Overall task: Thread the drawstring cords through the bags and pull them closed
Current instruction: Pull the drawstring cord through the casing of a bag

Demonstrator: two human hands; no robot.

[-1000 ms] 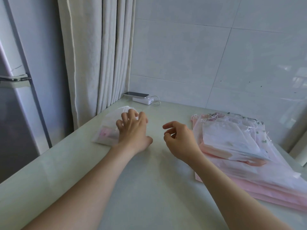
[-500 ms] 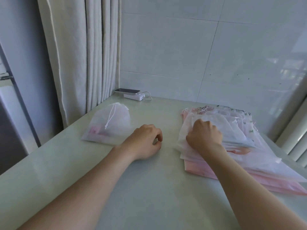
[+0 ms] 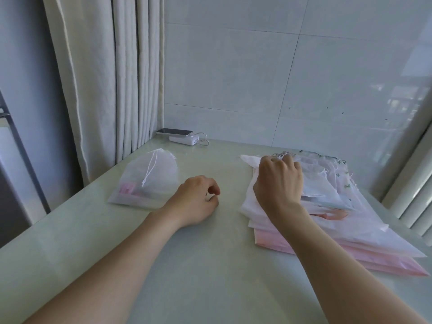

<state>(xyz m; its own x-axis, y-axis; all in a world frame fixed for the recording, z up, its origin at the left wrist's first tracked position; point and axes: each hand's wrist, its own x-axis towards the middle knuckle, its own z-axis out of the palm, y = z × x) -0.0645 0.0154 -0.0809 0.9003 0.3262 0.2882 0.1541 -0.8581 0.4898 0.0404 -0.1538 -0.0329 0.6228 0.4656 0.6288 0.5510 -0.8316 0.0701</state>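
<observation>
Pale tabletop (image 3: pixel 210 265); bag stack (image 3: pixel 346 232) beneath curled right fingers (image 3: pixel 287 159)

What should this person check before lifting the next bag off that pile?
1. Corded bag lies aside on the left: ok.
2. Left hand holds nothing and rests on the table: ok.
3. Right hand is on top of the bag stack: ok.
4. Only one bag gripped: cannot tell, fingertips hidden.
5. Phone lies far back by the wall: ok.

A phone (image 3: pixel 174 131) lies atop a white power bank (image 3: pixel 184 140) beside the curtain (image 3: pixel 112 73).
</observation>
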